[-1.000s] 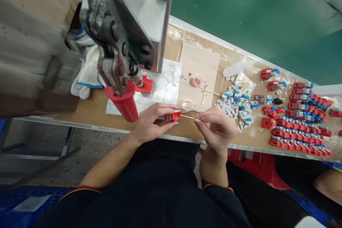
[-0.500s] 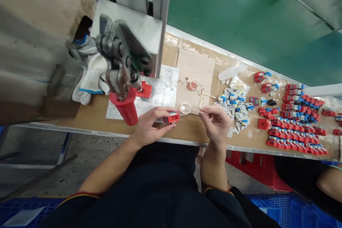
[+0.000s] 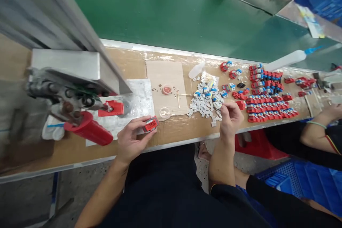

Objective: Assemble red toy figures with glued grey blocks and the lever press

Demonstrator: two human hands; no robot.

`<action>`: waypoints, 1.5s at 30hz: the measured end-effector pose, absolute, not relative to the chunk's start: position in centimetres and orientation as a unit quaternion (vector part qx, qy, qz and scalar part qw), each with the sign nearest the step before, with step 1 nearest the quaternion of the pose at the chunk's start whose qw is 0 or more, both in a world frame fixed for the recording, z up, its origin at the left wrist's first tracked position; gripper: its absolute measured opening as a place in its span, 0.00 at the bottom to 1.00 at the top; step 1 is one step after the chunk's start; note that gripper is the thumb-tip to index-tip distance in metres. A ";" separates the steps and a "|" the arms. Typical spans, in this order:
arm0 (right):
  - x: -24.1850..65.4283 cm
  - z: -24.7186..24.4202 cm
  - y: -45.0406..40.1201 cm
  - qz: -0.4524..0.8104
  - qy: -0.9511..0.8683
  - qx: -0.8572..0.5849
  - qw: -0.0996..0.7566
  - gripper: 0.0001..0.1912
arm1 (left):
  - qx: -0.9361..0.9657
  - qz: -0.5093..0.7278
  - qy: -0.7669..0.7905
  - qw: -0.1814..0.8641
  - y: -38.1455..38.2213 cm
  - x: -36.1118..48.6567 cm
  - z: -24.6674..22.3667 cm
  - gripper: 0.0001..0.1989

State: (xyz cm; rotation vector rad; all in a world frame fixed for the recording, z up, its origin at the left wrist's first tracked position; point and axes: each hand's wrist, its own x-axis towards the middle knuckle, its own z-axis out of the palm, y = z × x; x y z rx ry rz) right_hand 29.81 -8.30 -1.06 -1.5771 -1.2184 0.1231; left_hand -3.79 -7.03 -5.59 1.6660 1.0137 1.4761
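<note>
My left hand (image 3: 133, 139) pinches a small red and grey plastic part (image 3: 151, 124) above the table's front edge. Right of that part, a clear round dish (image 3: 165, 112) has a cotton swab (image 3: 168, 113) resting in it. My right hand (image 3: 230, 115) is closed near the right side of a pile of small grey-white pieces (image 3: 203, 103); whether something is between its fingers I cannot make out. A second small dish (image 3: 167, 89) with reddish contents stands on the cardboard (image 3: 165, 69), beside more swabs (image 3: 179, 99).
At the left is a metal toggle clamp with a red handle (image 3: 89, 128), over a metal plate (image 3: 139, 94). Rows of red and blue parts (image 3: 269, 108) lie at the right, near a white bottle (image 3: 288, 60). A co-worker's arm (image 3: 320, 121) reaches in at far right.
The view has swung right. My right hand has let go of the swab, which now lies in the dish, and has moved right to the pile. My left hand still holds the red part.
</note>
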 end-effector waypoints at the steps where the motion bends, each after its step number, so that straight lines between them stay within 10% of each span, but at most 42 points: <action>1: 30.7 -1.2 -9.2 0.050 -0.521 -0.690 0.500 0.11 | 0.641 0.569 0.387 0.340 -7.0 -3.8 -5.6 0.15; 18: 30.2 -2.0 0.3 0.066 -0.746 -0.648 0.140 0.15 | 0.538 0.563 0.399 0.485 -11.7 -3.5 -4.3 0.15; 28: 26.5 -1.6 -8.9 0.224 -0.586 -0.485 0.610 0.22 | 0.479 0.532 0.368 0.593 -12.4 -1.2 -3.0 0.16; 45: 21.5 -3.4 -15.2 0.348 -0.474 -0.512 0.626 0.26 | 0.457 0.515 0.394 0.609 -13.3 0.1 -3.4 0.17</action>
